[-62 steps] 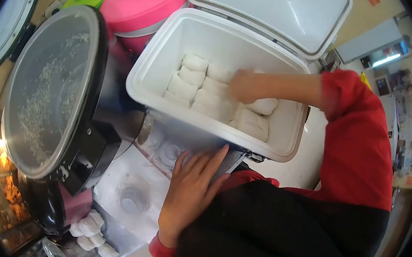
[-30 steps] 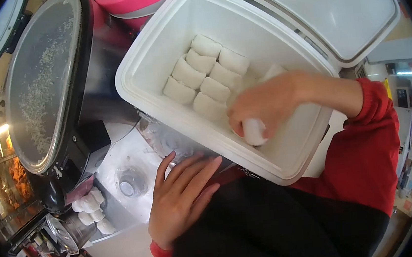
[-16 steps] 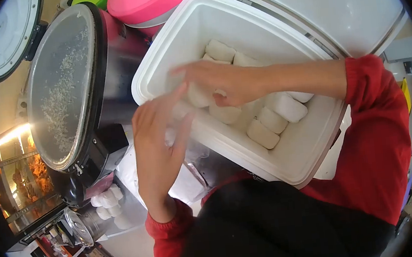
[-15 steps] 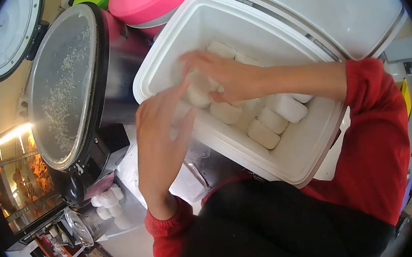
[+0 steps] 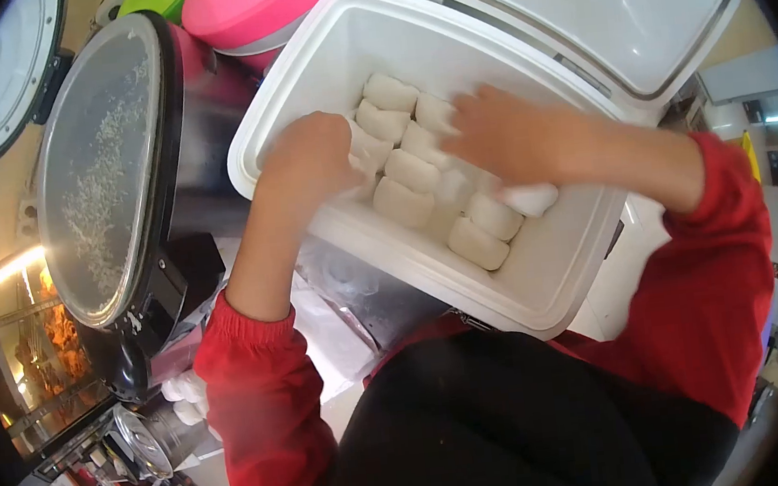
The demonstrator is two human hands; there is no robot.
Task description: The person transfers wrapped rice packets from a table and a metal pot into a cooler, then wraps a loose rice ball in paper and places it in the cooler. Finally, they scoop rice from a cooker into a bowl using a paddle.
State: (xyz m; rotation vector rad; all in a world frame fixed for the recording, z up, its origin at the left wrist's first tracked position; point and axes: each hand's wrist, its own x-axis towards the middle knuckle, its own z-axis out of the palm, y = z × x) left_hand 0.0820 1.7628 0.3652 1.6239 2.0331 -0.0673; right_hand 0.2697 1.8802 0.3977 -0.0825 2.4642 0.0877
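Note:
Rows of white, rounded packets (image 5: 404,202) lie on the floor of a deep white lidded box (image 5: 509,318). My left hand (image 5: 308,162) reaches over the box's left wall, knuckles up, its blurred fingers bent down beside the leftmost packets. What those fingers hold, if anything, I cannot tell. Further right inside the box, my right hand (image 5: 515,142) is blurred but looks open, fingers apart over the packets. One brighter white packet (image 5: 532,199) shows just below its palm.
The box's hinged lid (image 5: 592,17) is raised behind it. To the left stands a large cooker with rice grains stuck on its open lid (image 5: 106,176). A pink-lidded container (image 5: 263,7), a lit glass cabinet (image 5: 38,342) and a metal pot (image 5: 150,439) surround the area.
My right hand has moved right across the packets, uncovering those at the left. My left hand has gone from raised, with fingers spread, to bent down inside the left wall.

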